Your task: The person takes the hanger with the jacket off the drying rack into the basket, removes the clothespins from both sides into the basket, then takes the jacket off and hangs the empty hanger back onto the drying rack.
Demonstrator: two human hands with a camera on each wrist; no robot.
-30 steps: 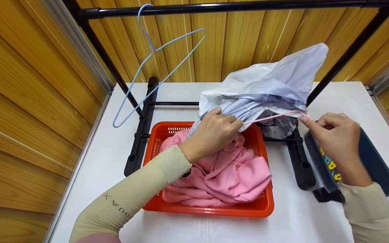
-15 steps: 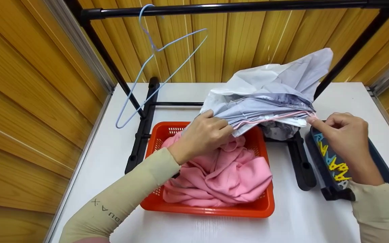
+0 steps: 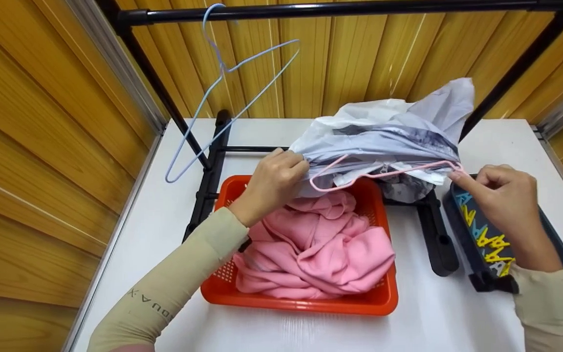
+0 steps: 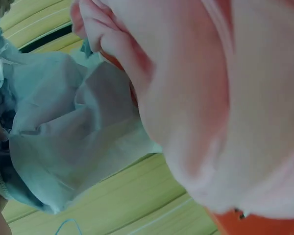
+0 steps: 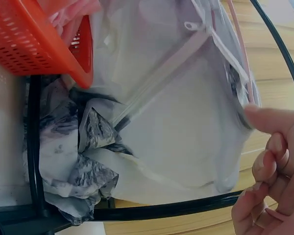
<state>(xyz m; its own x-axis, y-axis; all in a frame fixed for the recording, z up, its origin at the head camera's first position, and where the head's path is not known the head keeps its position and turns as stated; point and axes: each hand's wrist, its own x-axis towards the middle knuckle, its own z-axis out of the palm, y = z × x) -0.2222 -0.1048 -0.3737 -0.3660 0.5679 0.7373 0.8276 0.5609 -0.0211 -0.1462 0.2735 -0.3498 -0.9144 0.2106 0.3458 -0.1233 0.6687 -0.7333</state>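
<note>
A thin white-grey zip jacket (image 3: 379,139) with dark print is spread behind and above the red basket. My left hand (image 3: 279,173) grips its left edge, fingers curled into the cloth. Lying across the jacket's front is a pink clothes hanger (image 3: 384,174), its bent left end bare beside my left hand. My right hand (image 3: 501,200) pinches the hanger's right part between thumb and finger; whether cloth is caught there too I cannot tell. In the right wrist view the jacket's white zip (image 5: 230,54) runs beside the hanger, near my thumb.
The red basket (image 3: 301,305) holds pink cloth (image 3: 330,244). A black rack (image 3: 340,9) stands over it, with a blue hanger (image 3: 188,132) hung at left. To the right lies a dark tray (image 3: 555,234) with several yellow, blue and white clothespins (image 3: 491,242).
My left hand has moved left with the jacket's edge, and the hanger's left end has come into view. The right hand has shifted slightly right. The jacket's raised top has sunk lower.
</note>
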